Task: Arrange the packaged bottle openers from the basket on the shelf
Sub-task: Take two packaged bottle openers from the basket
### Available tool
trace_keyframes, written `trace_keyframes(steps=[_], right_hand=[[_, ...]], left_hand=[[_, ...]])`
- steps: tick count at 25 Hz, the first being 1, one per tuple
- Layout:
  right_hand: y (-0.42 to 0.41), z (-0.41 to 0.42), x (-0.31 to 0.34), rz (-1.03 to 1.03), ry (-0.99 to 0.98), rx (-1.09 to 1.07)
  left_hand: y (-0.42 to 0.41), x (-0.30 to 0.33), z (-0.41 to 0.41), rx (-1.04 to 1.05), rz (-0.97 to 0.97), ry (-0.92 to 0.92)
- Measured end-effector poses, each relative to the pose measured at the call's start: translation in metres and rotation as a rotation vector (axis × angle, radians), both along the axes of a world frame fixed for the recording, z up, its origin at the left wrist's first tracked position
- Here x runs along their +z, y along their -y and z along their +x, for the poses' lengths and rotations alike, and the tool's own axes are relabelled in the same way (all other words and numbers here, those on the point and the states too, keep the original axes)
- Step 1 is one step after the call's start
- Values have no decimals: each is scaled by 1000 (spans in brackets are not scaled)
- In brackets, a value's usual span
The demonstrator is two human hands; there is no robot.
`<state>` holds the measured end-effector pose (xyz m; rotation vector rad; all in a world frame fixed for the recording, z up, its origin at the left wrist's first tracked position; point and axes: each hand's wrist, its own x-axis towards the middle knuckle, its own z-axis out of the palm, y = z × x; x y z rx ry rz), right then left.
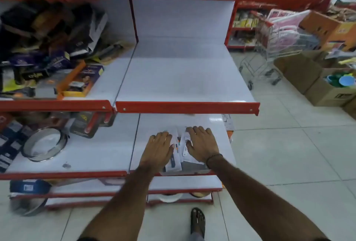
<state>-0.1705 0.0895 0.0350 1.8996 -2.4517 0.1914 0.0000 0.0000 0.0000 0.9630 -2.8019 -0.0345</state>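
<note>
No print on the blurred packages (41,52) is legible.

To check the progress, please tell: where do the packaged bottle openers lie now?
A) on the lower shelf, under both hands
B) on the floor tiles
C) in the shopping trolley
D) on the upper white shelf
A: the packaged bottle openers lie on the lower shelf, with the left hand and right hand flat upon them.

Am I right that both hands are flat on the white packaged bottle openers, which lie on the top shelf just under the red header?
Not quite. The left hand and right hand do rest flat on the packaged bottle openers, but the head view shows them on the lower shelf, beneath the bare white shelf with the red front lip, not on the top one.
</note>
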Motion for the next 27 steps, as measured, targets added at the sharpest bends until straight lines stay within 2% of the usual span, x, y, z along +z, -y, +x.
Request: trace_keyframes(steps=[3,6,9,14,18,21,24,27], right_hand=[[39,-12,-26,123,91,31],[84,-24,-51,248,131,103],[112,-29,-66,334,144,154],[134,-32,-82,222,110,187],[126,-32,-53,116,148,140],[109,-29,-36,143,151,109],[87,-19,-18,158,158,73],[55,-6,4,150,192,31]], left_hand=[[22,-37,-12,108,94,20],[42,-55,-26,224,201,127],[54,-59,-41,271,239,100],[67,-57,-50,329,264,7],[69,-39,-53,318,326,18],[64,-15,-50,284,347,62],[50,8,-38,276,422,2],[28,33,-24,181,451,-11]])
